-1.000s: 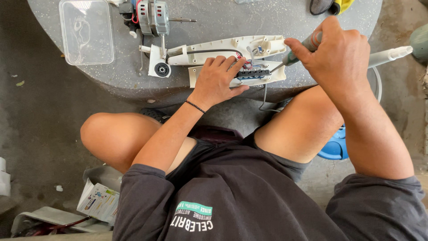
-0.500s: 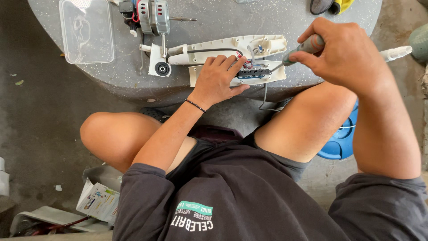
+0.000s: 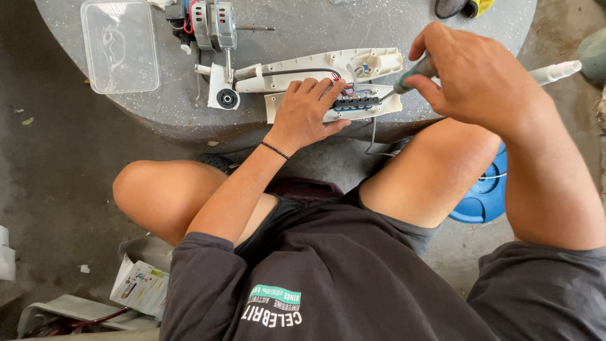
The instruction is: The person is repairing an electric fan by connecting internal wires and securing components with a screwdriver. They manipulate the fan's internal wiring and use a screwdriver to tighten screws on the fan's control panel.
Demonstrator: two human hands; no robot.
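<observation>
Left hand (image 3: 307, 115) is pressing flat on the white plastic housing (image 3: 328, 69) lying on the worktop (image 3: 303, 25); right hand (image 3: 473, 76) is gripping a screwdriver (image 3: 409, 80). Housing looks light, stiff, a bit brittle, so holding its edges seems wisest.

Even, soft daylight covers my work area; I see no harsh glare, only a faint sheen on the clear plastic container (image 3: 120, 45). Shadows are weak, darkest beneath the grey table (image 3: 303, 123) edge. Focus stays sharp throughout, with slight wide-angle stretching toward the frame edges.
</observation>
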